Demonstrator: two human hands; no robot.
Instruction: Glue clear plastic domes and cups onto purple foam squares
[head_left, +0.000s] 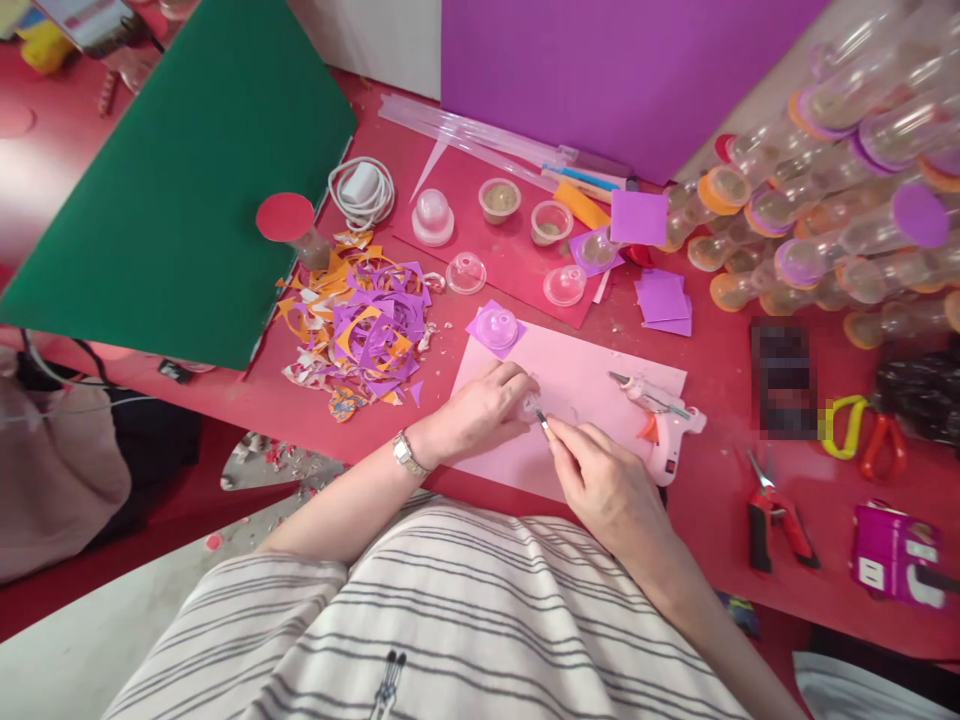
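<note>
My left hand [484,410] is closed on a small clear plastic dome [529,405], partly hidden by the fingers, over a pale pink sheet [577,365]. My right hand [604,480] grips a slim tool [545,425] with a dark tip and light handle; its exact kind does not show. The tip meets the dome's near side. Just beyond my left hand, another clear dome [496,328] sits on a purple paper square [476,322]. A white glue gun [664,425] lies on the sheet's right side, close to my right hand.
Orange and purple paper scraps [375,320] are heaped at left beside a green board [202,180]. Clear cups [551,222] and lids [466,272] stand behind. Stacked clear bottles [817,230], red pliers [776,520] and scissors [862,435] are at right.
</note>
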